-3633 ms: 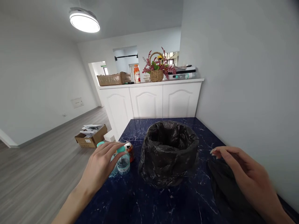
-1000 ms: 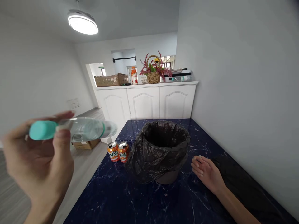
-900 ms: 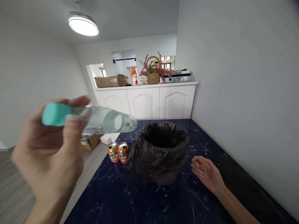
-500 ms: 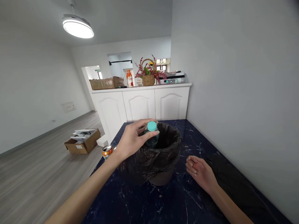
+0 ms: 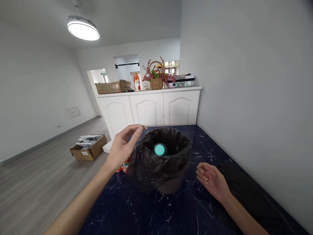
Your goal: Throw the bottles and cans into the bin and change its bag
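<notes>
A bottle with a turquoise cap (image 5: 159, 149) stands inside a bin (image 5: 170, 186) lined with a black plastic bag (image 5: 168, 169); most of the bottle is hidden by the bag's rim. Left of the bin's mouth, my left hand (image 5: 126, 143) hovers in the air, open and empty, its thumb and fingers apart from the bottle. My right hand (image 5: 211, 179) hangs to the right of the bin, palm turned inward. Its fingers are loosely curled and hold nothing. Behind my left hand, an orange drink can (image 5: 125, 165) is partly covered by the hand and the bag.
The bin stands on a dark blue marbled table (image 5: 146, 212). A black plastic sheet (image 5: 246, 192) lies along the right wall. Beyond is a white cabinet (image 5: 146, 109) bearing a flower basket (image 5: 156, 83), a bottle (image 5: 137, 82) and a box. A cardboard box (image 5: 89, 151) sits on the floor.
My left hand has let go of the bottle and moved left, away from the bin's mouth. The bottle has dropped lower into the bin. My right hand has hardly moved.
</notes>
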A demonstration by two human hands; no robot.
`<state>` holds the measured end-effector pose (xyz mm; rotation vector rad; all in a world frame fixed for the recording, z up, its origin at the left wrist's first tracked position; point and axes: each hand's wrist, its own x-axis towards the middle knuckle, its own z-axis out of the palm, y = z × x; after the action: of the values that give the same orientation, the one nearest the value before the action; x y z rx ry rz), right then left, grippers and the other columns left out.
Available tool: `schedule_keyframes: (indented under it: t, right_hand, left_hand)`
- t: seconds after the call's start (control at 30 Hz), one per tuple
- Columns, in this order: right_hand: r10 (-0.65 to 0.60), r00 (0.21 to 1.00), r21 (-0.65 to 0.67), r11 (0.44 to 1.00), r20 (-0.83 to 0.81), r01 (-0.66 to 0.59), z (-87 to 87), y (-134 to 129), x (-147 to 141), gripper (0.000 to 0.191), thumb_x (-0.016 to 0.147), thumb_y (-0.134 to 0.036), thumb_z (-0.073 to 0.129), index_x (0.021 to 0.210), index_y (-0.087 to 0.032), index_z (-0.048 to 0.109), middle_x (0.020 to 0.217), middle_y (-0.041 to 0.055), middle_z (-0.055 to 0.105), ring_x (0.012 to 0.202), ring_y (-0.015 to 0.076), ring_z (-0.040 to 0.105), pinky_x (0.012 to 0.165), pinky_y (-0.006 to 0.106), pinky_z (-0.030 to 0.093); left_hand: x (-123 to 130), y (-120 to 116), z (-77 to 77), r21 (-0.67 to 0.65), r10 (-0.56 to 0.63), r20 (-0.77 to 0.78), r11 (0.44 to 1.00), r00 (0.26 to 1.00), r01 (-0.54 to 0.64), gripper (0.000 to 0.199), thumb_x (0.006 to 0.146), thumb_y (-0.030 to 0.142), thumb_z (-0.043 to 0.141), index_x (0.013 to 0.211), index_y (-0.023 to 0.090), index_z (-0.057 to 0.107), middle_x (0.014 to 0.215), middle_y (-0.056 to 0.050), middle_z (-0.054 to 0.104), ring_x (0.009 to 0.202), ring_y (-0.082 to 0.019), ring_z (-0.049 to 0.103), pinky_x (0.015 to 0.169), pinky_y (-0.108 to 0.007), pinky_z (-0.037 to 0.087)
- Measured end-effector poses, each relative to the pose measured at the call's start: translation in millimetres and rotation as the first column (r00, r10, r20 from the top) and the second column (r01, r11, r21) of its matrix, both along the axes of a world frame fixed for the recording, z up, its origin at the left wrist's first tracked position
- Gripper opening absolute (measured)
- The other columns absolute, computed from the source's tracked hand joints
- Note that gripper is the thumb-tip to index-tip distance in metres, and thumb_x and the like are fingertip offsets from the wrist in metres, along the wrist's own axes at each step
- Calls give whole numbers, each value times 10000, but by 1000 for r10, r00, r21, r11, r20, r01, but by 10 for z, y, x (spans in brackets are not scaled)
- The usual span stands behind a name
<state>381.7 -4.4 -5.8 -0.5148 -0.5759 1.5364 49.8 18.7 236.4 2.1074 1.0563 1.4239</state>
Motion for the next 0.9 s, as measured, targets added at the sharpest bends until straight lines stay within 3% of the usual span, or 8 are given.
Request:
schedule_keyframes:
  t: [0.13,0.23,0.27,0.43,0.63,0.7,0.77,0.9]
  right_hand:
    - [3,1000,-10,1000,-2,-3,-17,-6,9,172,900,-356,776,885,-186,765,769,-4,468,566,95,314,490,256,408]
    - [7,1000,-16,1000,5,-7,-22,-14,12,166,906,-357,772,885,-193,764,776,-1,468,570,99,315,495,262,419]
    - [8,1000,-16,1000,8,-8,-24,-16,11,163,910,-357,769,883,-196,762,777,-1,468,570,99,315,499,263,422]
    - [21,1000,-15,1000,16,-21,-41,-13,6,174,916,-359,764,888,-187,759,780,-3,461,570,92,321,505,257,420]
    - [21,1000,-24,999,16,-21,-44,-4,9,181,899,-355,785,882,-177,753,780,-6,452,573,90,327,505,256,410]
    - [16,1000,-27,1000,12,-16,-35,-7,8,190,894,-362,795,882,-177,754,781,-5,459,571,89,322,504,259,412]
    - [7,1000,-27,1000,11,-7,-28,-12,6,197,894,-370,795,885,-177,758,786,0,473,571,90,318,502,261,414]
    - [6,1000,-19,1000,22,-6,-30,-10,1,188,891,-366,790,892,-179,774,777,7,492,571,95,319,494,256,413]
  left_hand:
    - [-364,210,-177,59,246,-25,968,969,-244,410,1009,603,586,1070,225,733,1187,-81,797,1166,-245,731,1083,-405,551]
    - [-762,463,-397,87,468,-219,884,856,-460,541,1030,656,421,1192,211,683,1285,-112,762,1189,-269,720,992,-394,582]
    - [-894,542,-480,80,489,-265,870,831,-486,577,1013,667,420,1200,187,680,1287,-142,757,1189,-298,716,995,-426,578]
    - [-1312,735,-882,47,407,-500,894,765,-445,754,857,779,554,1252,158,717,1343,-211,735,1335,-430,622,1133,-582,468]
    - [-1306,733,-1186,50,279,-676,941,682,-336,624,811,652,732,1281,242,751,1250,-159,797,1555,-476,388,1269,-743,119]
    - [-1266,739,-1227,56,242,-697,957,675,-285,555,833,588,736,1280,259,753,1269,-137,795,1536,-445,437,1281,-710,172]
    - [-1221,739,-1221,67,217,-697,969,684,-240,521,847,533,739,1290,260,747,1311,-125,779,1488,-409,514,1262,-630,319]
    - [-1083,642,-964,181,311,-600,950,737,-253,586,926,542,701,1410,214,657,1382,-155,729,1356,-373,628,1156,-549,491]
